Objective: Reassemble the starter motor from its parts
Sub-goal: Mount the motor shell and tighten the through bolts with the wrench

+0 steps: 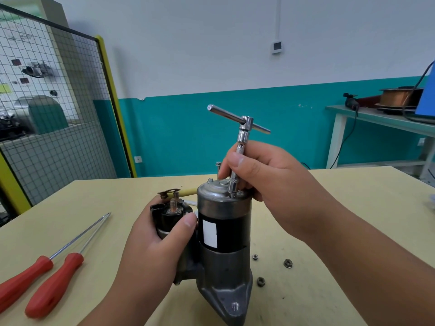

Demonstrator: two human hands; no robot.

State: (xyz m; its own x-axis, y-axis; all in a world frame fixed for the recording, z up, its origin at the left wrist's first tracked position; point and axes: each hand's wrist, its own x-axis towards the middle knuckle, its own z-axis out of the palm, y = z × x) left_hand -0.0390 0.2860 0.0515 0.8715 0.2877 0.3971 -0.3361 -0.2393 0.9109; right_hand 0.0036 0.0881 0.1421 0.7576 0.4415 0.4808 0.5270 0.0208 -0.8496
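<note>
Our right grip (266, 175) pinches the knurled shaft of the T-handle socket wrench (244, 135), whose socket sits down on the end cap of the starter motor (223, 231). Our left grip (160, 238) wraps the black solenoid (169, 215) at the motor's side. The motor stands upright on the bench (329, 208). Three loose nuts (288, 263) lie just to its right, and two red screwdrivers (54, 285) lie well to its left.

The left forearm showed at the bottom edge; the left hand (162, 238) had thumb and fingers curled round the solenoid (171, 215). The right arm, bare, reached across from the right; the right hand (266, 177), higher than the left, pinched the wrench (244, 134) between thumb and fingers.
</note>
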